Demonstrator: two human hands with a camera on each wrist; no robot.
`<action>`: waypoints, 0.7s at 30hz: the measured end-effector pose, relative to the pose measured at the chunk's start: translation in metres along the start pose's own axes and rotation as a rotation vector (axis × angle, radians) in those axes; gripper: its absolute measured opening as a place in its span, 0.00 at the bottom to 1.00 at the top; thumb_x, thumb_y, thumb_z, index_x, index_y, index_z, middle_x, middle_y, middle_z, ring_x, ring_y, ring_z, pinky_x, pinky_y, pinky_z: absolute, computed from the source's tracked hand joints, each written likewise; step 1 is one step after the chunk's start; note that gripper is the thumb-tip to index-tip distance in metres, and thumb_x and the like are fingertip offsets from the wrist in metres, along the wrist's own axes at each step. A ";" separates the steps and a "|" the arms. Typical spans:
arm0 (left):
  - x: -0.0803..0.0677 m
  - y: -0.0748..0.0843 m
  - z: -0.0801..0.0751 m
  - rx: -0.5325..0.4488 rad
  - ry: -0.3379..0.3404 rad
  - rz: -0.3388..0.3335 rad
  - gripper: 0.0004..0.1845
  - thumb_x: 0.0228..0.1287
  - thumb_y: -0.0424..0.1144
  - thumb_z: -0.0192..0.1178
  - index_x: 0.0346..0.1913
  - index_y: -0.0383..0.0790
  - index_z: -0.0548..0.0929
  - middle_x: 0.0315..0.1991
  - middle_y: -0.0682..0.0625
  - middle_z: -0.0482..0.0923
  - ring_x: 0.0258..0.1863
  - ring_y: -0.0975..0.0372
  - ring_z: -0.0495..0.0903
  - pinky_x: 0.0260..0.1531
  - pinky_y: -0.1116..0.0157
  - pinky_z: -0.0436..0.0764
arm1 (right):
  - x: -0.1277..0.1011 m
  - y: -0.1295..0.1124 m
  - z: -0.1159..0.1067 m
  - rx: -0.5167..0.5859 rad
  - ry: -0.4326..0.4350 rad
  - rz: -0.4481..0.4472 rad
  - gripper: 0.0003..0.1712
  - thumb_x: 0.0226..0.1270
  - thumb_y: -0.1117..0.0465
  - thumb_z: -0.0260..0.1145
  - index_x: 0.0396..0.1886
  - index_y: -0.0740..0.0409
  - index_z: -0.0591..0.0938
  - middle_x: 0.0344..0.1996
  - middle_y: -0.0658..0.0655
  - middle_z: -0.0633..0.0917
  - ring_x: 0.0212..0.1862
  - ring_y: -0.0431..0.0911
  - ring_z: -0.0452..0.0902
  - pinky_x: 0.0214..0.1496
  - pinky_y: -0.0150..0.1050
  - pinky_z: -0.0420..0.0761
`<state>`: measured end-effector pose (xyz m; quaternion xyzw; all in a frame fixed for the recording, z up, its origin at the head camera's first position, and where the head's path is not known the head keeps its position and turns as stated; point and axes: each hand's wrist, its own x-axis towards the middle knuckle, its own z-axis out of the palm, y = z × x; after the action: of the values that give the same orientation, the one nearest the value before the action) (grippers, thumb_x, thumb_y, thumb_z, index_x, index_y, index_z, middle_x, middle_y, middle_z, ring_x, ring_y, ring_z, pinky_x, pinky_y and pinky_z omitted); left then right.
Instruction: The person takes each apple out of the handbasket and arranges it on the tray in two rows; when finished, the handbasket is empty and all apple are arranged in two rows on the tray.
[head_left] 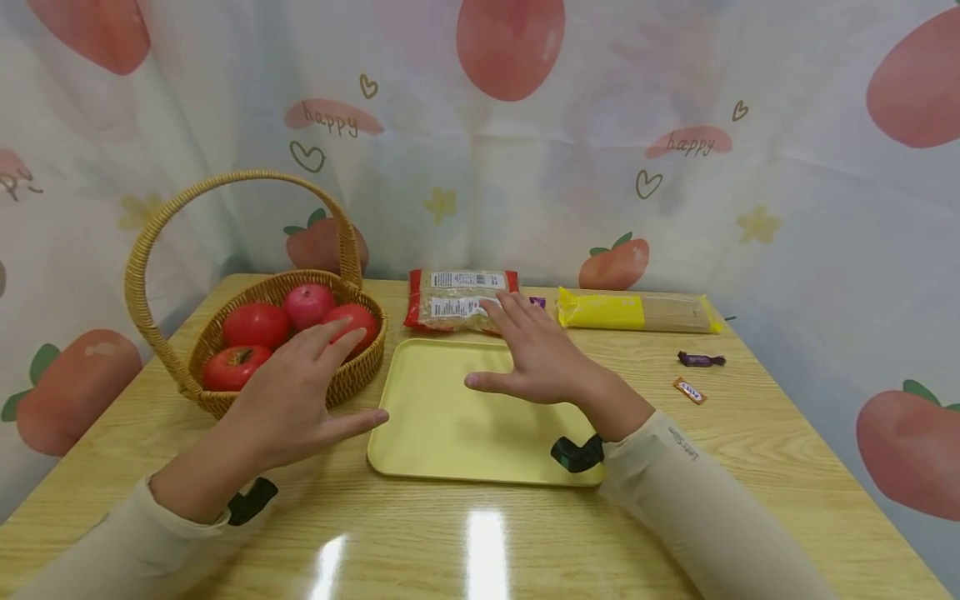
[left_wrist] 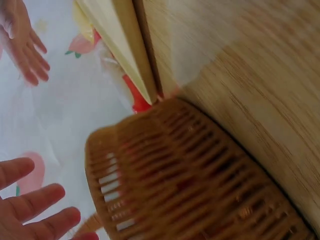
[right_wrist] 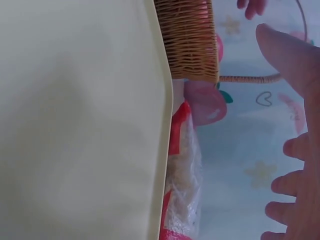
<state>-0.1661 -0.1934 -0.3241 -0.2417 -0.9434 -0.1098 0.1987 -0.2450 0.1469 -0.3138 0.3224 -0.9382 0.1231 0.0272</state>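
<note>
The left hand [head_left: 288, 408] is held beside the wicker basket [head_left: 360, 371], with its fingers extended and its thumb stretched out toward the tray [head_left: 450, 425]; whether the basket is touched cannot be told. The right hand [head_left: 536, 354] is held above the tray, with its fingers straight and its thumb spread apart from them; both sleeves are pale, and a black device [head_left: 577, 455] is seen at each wrist.

The basket is set at the left of the tabletop [head_left: 405, 542], with its arched handle [head_left: 255, 175] raised; four round red fruits [head_left: 257, 325] are held inside it, one of them pinker than the rest. The yellow tray is laid flat just to the basket's right; behind it a clear and red packet [head_left: 457, 304] is placed, and farther right a long yellow packet [head_left: 637, 312] is laid; a small purple wrapper [head_left: 537, 302] is partly hidden by the right hand. Near the right edge a dark purple candy [head_left: 701, 360] and an orange candy [head_left: 689, 390] are seen; the background is filled by a printed cloth [head_left: 525, 167].
</note>
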 end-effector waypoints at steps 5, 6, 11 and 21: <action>-0.009 -0.006 -0.007 -0.001 0.056 -0.001 0.53 0.48 0.70 0.75 0.71 0.37 0.75 0.68 0.40 0.74 0.66 0.44 0.74 0.59 0.38 0.78 | 0.005 -0.005 -0.002 0.046 -0.001 -0.014 0.63 0.64 0.23 0.62 0.86 0.48 0.46 0.85 0.57 0.46 0.85 0.57 0.39 0.82 0.64 0.46; -0.011 -0.008 -0.008 -0.001 0.070 0.005 0.53 0.48 0.69 0.76 0.69 0.36 0.76 0.68 0.40 0.75 0.65 0.44 0.75 0.58 0.38 0.78 | 0.006 -0.006 -0.002 0.061 -0.003 -0.015 0.63 0.64 0.23 0.62 0.86 0.47 0.46 0.85 0.57 0.45 0.85 0.57 0.39 0.82 0.64 0.47; -0.018 -0.014 -0.012 -0.007 0.094 -0.005 0.48 0.48 0.68 0.77 0.64 0.35 0.80 0.63 0.40 0.78 0.61 0.44 0.77 0.55 0.38 0.79 | 0.013 -0.011 -0.001 0.141 -0.017 -0.021 0.63 0.63 0.24 0.64 0.86 0.43 0.44 0.85 0.54 0.45 0.86 0.54 0.37 0.81 0.64 0.49; -0.038 -0.030 -0.018 0.011 0.072 -0.068 0.48 0.46 0.66 0.79 0.64 0.38 0.81 0.57 0.40 0.82 0.54 0.44 0.81 0.48 0.39 0.82 | 0.030 -0.014 0.002 0.268 -0.042 -0.078 0.65 0.60 0.25 0.68 0.86 0.42 0.46 0.85 0.50 0.48 0.85 0.52 0.45 0.80 0.60 0.58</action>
<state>-0.1447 -0.2398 -0.3276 -0.2044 -0.9439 -0.1202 0.2300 -0.2597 0.1178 -0.3084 0.3618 -0.9005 0.2393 -0.0310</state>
